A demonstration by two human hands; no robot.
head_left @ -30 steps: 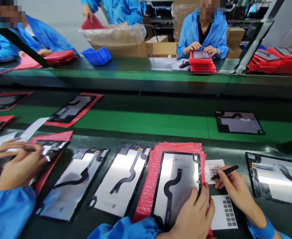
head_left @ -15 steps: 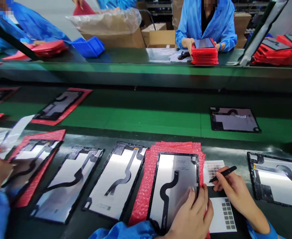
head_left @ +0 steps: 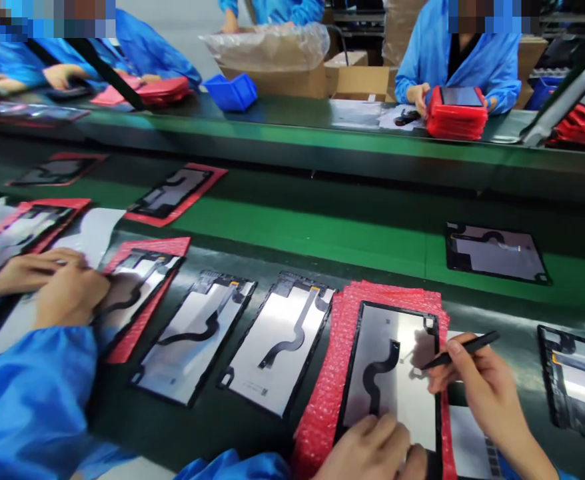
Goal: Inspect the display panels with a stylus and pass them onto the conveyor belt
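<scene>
A display panel with a black frame, silvery back and curved black ribbon cable lies on a stack of red bubble-wrap bags. Over its lower part my left hand rests, fingers curled and closed; whatever they grip is hidden. My right hand pinches black tweezers, their tips just above the panel's right half, where a dark reflection shows. Partly behind the right hand and wrist lie white sheets with grey square stickers.
More display panels lie to the left, with another panel at the right. One panel sits on the green belt. A co-worker's hands work at the left. Across the line, a person holds a red stack.
My right hand has brought the tweezers from the sticker sheet to over the panel. My left hand has moved lower and its fingers have curled. The view has shifted left.
</scene>
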